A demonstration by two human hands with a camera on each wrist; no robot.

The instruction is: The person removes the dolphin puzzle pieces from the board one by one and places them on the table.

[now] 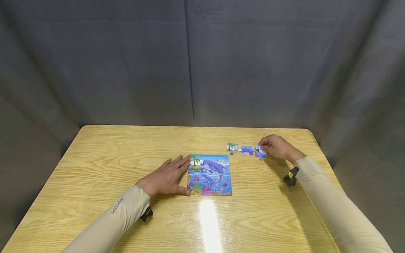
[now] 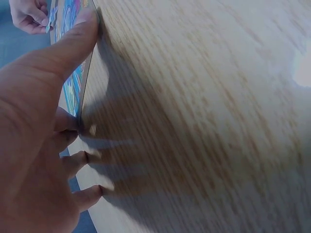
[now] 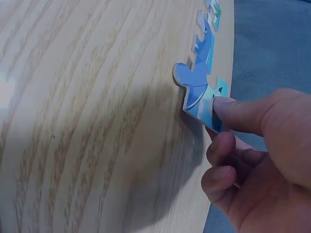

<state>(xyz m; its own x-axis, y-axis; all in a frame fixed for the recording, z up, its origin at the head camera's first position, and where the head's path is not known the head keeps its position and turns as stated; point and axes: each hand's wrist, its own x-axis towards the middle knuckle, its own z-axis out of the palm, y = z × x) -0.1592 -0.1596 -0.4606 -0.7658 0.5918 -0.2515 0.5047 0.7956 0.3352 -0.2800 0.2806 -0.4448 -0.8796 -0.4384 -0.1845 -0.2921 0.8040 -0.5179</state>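
Note:
A dolphin jigsaw puzzle in a flat square tray [image 1: 210, 193] lies at the middle of the table. My left hand [image 1: 166, 177] rests along its left edge, thumb at the near corner and fingers extended, their tips on the table and the tray's edge. Off to the right, my right hand [image 1: 278, 147] pinches a blue and purple puzzle piece [image 3: 197, 92] between thumb and fingers, its near edge tilted up off the table. Left of that piece lie a dolphin piece [image 1: 247, 151] and a palm-tree piece [image 1: 232, 146], roughly in a row.
The wooden table [image 1: 253, 218] carries a bright light reflection near its front. Behind it hangs a grey curtain [image 1: 126, 70], which also closes in both sides. Dark wrist cameras [image 1: 290, 177] sit below the sleeves.

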